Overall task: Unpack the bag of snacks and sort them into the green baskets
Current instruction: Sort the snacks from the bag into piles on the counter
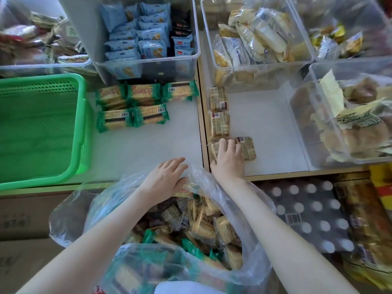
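While print blurs | barcodes show | tan packets (219, 124) | right hand (229, 158) flat on one.

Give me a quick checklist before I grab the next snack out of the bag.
1. Bag mouth open, snacks reachable: ok.
2. Left hand free to pick: cannot tell; it rests at the bag rim over a packet, grip not visible.
3. Right hand free: not ok; it lies flat on the tan packets on the shelf.
4. Green basket has room: ok; looks empty.
5. Green packets in the basket: not ok; they lie on the shelf beside it.
6. Tan packets in a green basket: not ok; they sit on the bare shelf.
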`<state>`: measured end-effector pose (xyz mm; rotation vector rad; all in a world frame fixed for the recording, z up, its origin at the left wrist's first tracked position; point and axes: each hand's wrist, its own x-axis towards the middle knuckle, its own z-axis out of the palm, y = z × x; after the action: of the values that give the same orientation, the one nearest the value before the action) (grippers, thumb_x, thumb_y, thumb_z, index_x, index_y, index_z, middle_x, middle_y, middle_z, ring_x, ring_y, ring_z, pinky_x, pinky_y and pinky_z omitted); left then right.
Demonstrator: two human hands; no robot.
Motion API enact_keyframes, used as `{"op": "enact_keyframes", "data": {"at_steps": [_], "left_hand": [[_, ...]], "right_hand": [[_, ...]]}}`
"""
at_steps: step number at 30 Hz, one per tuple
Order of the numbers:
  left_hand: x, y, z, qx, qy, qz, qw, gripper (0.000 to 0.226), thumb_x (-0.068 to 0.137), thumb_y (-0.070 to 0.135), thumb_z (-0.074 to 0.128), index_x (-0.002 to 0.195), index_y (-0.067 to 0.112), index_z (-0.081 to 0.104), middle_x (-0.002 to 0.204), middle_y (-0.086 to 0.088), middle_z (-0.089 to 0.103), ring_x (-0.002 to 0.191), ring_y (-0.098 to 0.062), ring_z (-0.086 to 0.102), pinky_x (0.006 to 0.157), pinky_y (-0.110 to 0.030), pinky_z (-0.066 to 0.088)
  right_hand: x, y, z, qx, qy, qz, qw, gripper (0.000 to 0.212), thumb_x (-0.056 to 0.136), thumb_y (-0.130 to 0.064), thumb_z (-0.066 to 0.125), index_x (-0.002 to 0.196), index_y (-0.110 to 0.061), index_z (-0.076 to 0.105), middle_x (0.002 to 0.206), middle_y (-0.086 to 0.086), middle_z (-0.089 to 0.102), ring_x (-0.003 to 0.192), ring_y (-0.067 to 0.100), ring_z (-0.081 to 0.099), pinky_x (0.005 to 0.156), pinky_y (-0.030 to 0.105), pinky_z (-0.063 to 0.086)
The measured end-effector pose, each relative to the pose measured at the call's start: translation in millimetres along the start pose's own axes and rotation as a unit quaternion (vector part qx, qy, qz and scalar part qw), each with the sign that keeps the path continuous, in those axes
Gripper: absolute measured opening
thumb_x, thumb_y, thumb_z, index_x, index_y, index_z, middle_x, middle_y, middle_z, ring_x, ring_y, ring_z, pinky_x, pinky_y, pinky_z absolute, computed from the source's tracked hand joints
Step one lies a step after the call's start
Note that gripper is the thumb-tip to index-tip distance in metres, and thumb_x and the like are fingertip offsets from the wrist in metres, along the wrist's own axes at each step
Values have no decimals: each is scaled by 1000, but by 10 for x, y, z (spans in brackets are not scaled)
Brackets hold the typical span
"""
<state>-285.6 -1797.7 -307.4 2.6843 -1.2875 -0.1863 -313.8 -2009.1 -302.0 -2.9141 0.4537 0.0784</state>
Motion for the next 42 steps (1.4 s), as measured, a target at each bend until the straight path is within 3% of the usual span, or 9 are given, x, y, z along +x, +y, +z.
{"op": "enact_keyframes", "data": {"at_steps": [9, 14, 20, 26, 28, 31, 34, 38, 42], "left_hand": [[-317, -50, -111, 2, 20, 8, 1000, 52, 103, 38, 28, 136, 7, 52, 139, -13, 53, 124, -29, 54, 106, -40, 40], [-770, -109, -164, 18, 50, 51, 997, 50, 97, 33, 40, 139, 9, 50, 144, -14, 48, 130, -29, 48, 112, -42, 29], [-1158, -142, -72, 34, 23, 34, 999, 56, 95, 38, 40, 143, 8, 45, 147, -17, 42, 136, -31, 41, 114, -43, 24], [-1224, -81, -51, 48, -10, 33, 998, 55, 94, 37, 37, 138, 7, 52, 145, -19, 44, 134, -34, 43, 111, -48, 34], [-1254, -84, -58, 50, -13, 36, 998, 54, 93, 35, 37, 137, 7, 54, 145, -19, 45, 133, -34, 45, 110, -49, 35], [-1282, -83, -72, 50, -8, 39, 998, 54, 93, 35, 37, 136, 7, 54, 145, -19, 45, 133, -34, 45, 112, -47, 32], [-1245, -69, -111, 43, 3, 29, 999, 53, 95, 35, 36, 138, 7, 52, 144, -19, 46, 134, -34, 43, 115, -45, 26], [-1094, -70, -141, 46, -1, 13, 999, 54, 96, 36, 36, 141, 9, 47, 147, -18, 42, 137, -33, 39, 117, -41, 17], [-915, -67, -125, 58, -5, 14, 998, 55, 96, 37, 35, 142, 9, 45, 149, -18, 40, 137, -34, 39, 116, -42, 17]], "right_hand": [[-86, 205, -182, 133, 0, 49, 990, 59, 85, -33, 64, 131, -8, 36, 136, 17, 35, 122, 32, 34, 103, 46, 31], [-733, -234, -382, 162, 38, -219, 961, 44, 86, -23, 56, 125, -13, 38, 118, 11, 48, 108, 24, 44, 97, 45, 42], [-1432, -148, -309, -100, -197, -394, 892, 65, 78, -14, 58, 141, -17, 41, 137, 7, 45, 129, 30, 37, 112, 48, 17], [-1528, -137, -316, -250, -185, -376, 873, 72, 81, -3, 60, 146, -13, 29, 152, 11, 29, 142, 28, 23, 115, 49, 8], [-1502, -198, -306, -276, -159, -381, 868, 67, 73, -4, 69, 135, -11, 46, 138, 10, 49, 133, 27, 41, 113, 48, 16], [-1454, -217, -301, -149, -142, -365, 908, 58, 66, -12, 76, 121, -11, 58, 122, 6, 62, 125, 24, 51, 110, 41, 15], [-1446, -353, -525, 139, -213, -188, 949, 52, 83, -35, 66, 128, -26, 42, 128, -3, 53, 120, 17, 49, 100, 29, 36], [-1267, -378, -894, 481, -112, -20, 869, 31, 92, -25, 58, 117, -22, 40, 102, 1, 57, 92, 15, 64, 76, 26, 54], [-752, 16, -956, 582, -1, 171, 795, 40, 92, -29, 60, 126, -17, 42, 112, 2, 57, 96, 13, 63, 71, 15, 51]]}}
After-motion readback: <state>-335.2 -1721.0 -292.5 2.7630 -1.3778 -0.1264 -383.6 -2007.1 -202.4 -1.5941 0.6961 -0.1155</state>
